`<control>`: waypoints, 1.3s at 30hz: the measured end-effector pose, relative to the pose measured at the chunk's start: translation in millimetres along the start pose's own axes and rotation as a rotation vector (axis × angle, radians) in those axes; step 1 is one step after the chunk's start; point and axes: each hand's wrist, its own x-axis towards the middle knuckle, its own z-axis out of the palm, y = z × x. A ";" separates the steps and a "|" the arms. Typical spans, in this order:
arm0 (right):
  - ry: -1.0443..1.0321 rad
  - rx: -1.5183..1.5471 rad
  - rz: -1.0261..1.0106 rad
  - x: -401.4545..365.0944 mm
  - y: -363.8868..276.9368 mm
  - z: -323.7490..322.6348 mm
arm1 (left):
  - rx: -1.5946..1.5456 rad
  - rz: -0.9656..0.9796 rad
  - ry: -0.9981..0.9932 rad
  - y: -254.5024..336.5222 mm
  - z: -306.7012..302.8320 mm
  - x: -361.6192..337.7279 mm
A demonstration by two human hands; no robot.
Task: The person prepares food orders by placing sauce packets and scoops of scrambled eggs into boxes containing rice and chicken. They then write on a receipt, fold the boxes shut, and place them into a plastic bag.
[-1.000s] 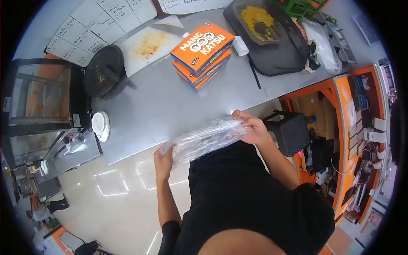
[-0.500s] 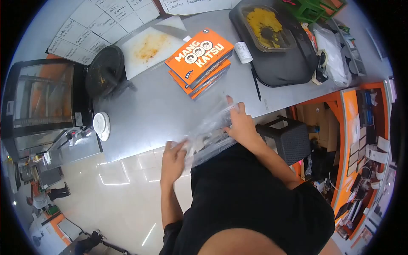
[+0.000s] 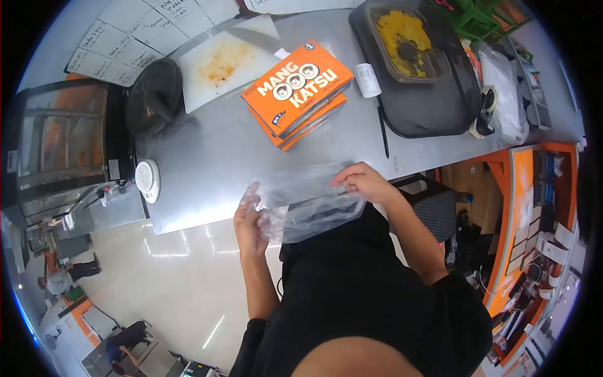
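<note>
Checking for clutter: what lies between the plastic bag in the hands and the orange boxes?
Only bare steel counter, in the head view, between the plastic bag and the orange boxes.

We are on the working side of a takeaway food stall. A stainless steel table (image 3: 213, 169) carries stacked orange boxes (image 3: 298, 85) printed "MANG KATSU", a stained white cutting board (image 3: 220, 63) and, in the upper right of the frame, a black tray (image 3: 440, 107) with yellow crumbs (image 3: 402, 28). A glass display cabinet (image 3: 59, 135) stands at the left, handwritten sheets (image 3: 125, 31) hang in the upper left, and an orange counter (image 3: 521, 188) runs down the right. We hold a clear plastic bag (image 3: 308, 201) between left hand (image 3: 251, 220) and right hand (image 3: 364, 182). Glossy floor tiles (image 3: 176, 276) with other people (image 3: 59, 279) on them fill the lower left.
</note>
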 end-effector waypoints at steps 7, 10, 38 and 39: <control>0.576 -0.956 -0.409 -9.1 -29.7 58.0 | 1.081 0.727 -0.432 -25.7 -72.0 30.9; 0.414 -0.961 -0.509 0.3 -14.9 54.7 | 1.463 0.507 0.036 -1.2 -35.8 14.5; 0.459 -1.765 -0.714 8.0 -212.4 97.0 | 1.474 0.375 -0.374 57.2 -101.8 84.4; 0.462 -1.987 -0.770 25.9 -221.6 96.3 | 1.416 0.396 -0.450 60.6 -105.7 86.0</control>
